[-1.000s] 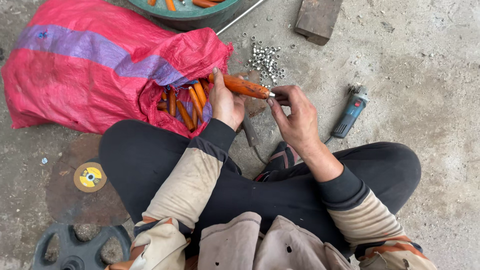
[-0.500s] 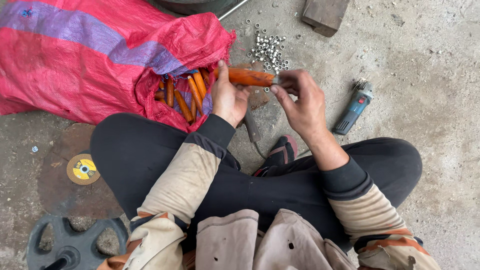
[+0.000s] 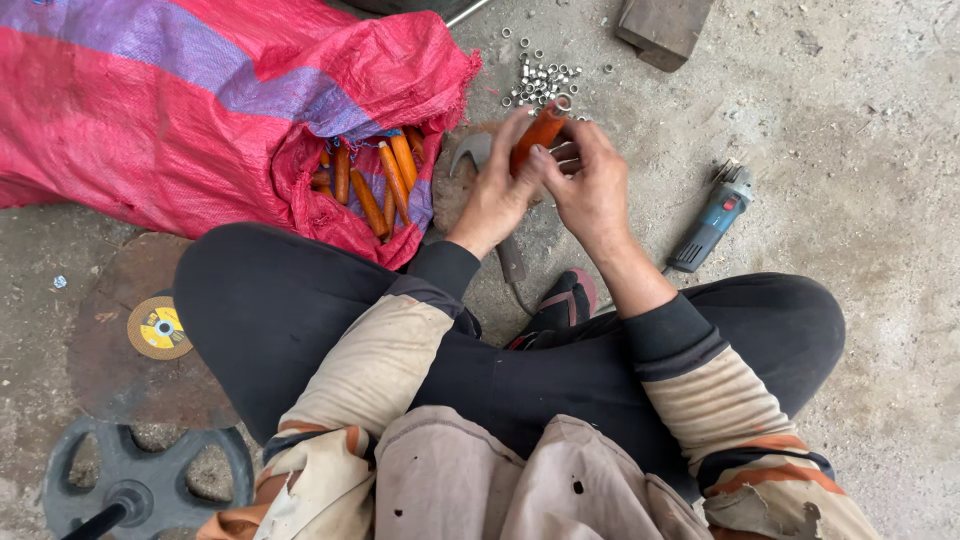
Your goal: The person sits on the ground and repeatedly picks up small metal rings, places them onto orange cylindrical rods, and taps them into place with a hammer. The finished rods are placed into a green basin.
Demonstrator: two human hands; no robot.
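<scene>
hands at work: my left hand grips the orange bolt upright; my right hand pinches its top end, best kept square and steady.

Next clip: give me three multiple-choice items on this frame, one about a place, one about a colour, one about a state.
1. Where does the pile of small metal nuts lie?
A. On the floor beyond the hands
B. Inside the sack
C. On the person's lap

2. What colour is the sack?
A. Green
B. Red with a purple stripe
C. White

3. How is the orange bolt held?
A. Lying untouched on the floor
B. In one hand only
C. Between both hands

Answers: 1 A, the nuts lie on concrete above the hands. 2 B, its woven cloth shows it. 3 C, the left hand and right hand both grip it.
</scene>
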